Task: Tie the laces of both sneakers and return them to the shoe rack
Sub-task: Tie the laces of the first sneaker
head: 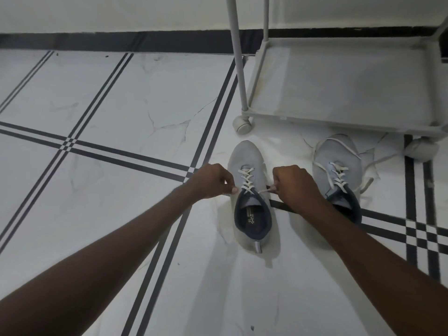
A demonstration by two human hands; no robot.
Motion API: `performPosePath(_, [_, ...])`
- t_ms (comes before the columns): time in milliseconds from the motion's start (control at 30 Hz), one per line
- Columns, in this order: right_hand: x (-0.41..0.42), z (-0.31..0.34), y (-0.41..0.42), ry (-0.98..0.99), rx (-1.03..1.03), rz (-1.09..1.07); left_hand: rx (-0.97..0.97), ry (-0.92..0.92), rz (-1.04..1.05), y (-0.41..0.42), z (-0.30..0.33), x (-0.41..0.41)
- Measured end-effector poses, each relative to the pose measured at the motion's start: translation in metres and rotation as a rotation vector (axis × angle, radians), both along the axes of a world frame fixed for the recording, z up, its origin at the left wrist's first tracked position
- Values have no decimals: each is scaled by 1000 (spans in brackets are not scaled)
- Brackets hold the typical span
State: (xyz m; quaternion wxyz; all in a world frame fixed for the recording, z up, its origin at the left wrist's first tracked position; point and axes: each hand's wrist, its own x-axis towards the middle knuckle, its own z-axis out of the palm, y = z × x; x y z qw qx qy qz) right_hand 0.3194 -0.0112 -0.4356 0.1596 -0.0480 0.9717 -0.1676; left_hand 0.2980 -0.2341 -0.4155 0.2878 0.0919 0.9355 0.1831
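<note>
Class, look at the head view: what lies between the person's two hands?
The left sneaker lies between the left hand and right hand, each pinching a lace end.

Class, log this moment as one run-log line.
left hand + right hand: pulling lace ends | left sneaker: untied | right sneaker: untied | rack: no shoes

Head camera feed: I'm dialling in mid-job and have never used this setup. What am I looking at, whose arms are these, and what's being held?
There is no machine: a person wears one wide-angle camera on the head, looking down at their own bare arms and the tiled floor. Two grey sneakers stand on the floor, toes pointing away. The left hand and right hand each pinch an end of the white lace, pulled sideways across the left sneaker; no bow shows yet. The right sneaker is untouched, its untied lace trailing over the toe and floor. Behind them stands the white shoe rack on casters, its visible bottom shelf holding nothing.
</note>
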Motion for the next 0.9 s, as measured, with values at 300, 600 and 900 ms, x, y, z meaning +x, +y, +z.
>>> performPosePath(300, [5,-5,-7,-13,-32,84,82,-120,31,17,29,-20])
performPosePath(600, [-4,1,6,-38,-152,-47,-396,-180,-93,15,46,-31])
performPosePath(900, [14,-6,-18,67,-231,-17,104,9,136,7,-15,20])
